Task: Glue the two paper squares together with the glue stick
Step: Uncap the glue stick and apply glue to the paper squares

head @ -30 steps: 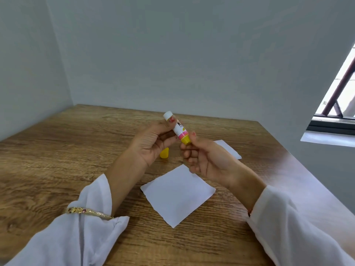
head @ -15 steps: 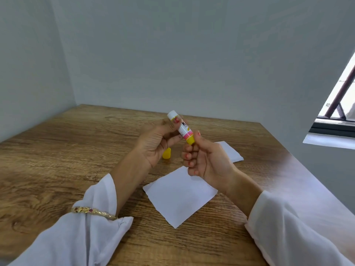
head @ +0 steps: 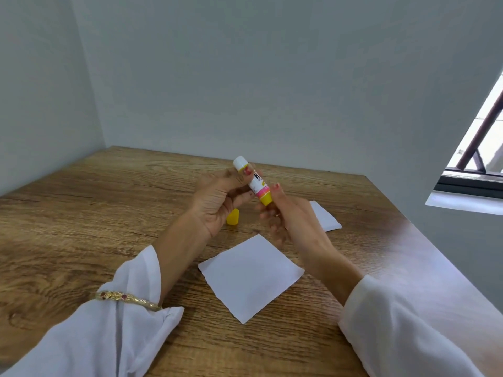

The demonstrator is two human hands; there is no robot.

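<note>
The white glue stick with a pink band and yellow twist base (head: pixel 254 181) is held tilted above the brown wood-grain desk (head: pixel 81 213), its white open end pointing up and away, its yellow base toward the person. The left hand (head: pixel 217 200) wraps the upper barrel, thumb pressed along the label and fingers curled behind it, so this grip is clamped on the stick. The right hand (head: pixel 285 213) pinches the yellow base between thumb and fingertips, its grip also closed on the stick.

Below the left hand, the small yellow plastic cap (head: pixel 233 216) stands on the desk, apart from the stick. The nearer white paper square (head: pixel 251 276) lies flat on the desk, turned corner-on toward the person, just under the right wrist. The farther white paper square (head: pixel 325 217) lies beyond the right hand, partly hidden by it, separate from the first.

White sleeves (head: pixel 109 336) cover both forearms, and a gold bangle (head: pixel 128 299) sits on the left one.
</note>
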